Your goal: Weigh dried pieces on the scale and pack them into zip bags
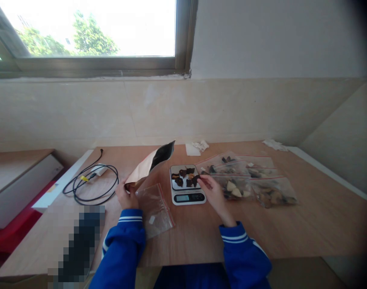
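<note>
My left hand (126, 197) is closed on the lower end of a brown paper pouch (141, 165), whose dark-lined mouth gapes toward the back right. Beside that hand a clear zip bag (155, 206) with a red seal lies flat on the table, looking empty apart from a small white packet or label. A white digital kitchen scale (174, 196) stands at the middle with several dark brown dried pieces (182, 173) on its plate. My right hand (213, 192) pinches one dark dried piece (196, 179) at the plate's right edge. The display's digits are too small to read.
Several red-sealed zip bags (274, 192) with dried slices and dark pieces overlap to the scale's right. A coiled black cable (76, 194) and white adapter (100, 169) lie at left. Crumpled tissue (201, 145) sits by the wall. A pixelated dark object (81, 245) lies front left.
</note>
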A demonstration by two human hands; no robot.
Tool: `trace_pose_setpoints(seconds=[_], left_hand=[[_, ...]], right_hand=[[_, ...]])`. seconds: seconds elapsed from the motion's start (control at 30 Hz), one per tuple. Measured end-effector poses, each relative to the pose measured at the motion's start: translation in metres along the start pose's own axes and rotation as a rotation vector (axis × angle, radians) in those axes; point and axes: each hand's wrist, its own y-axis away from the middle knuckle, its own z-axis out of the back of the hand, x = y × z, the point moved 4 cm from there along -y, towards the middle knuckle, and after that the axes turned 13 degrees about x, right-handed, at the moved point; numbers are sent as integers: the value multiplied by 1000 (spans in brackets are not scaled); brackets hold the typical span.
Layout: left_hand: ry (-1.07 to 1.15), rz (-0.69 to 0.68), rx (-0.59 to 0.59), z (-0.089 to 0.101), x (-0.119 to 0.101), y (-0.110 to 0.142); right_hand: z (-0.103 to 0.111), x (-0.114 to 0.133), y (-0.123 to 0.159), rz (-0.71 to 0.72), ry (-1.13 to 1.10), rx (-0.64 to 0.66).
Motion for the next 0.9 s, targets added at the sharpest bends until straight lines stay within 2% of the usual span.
trace_pose_setpoints(seconds=[0.17,0.3,0.5,0.7,0.9], left_hand=[[7,8,10,0,-2,0],[-2,-4,12,1,-3,0],[16,-34,31,1,-6,0],[26,-30,26,0,-6,1],[26,-41,43,0,-7,1]], right_hand=[[13,-10,2,-23,-72,-104],[17,-12,6,-26,-74,-115],[18,-12,-1,-3,47,-12],[15,-21,-22,26,218,11],[7,-21,-28,142,341,73]])
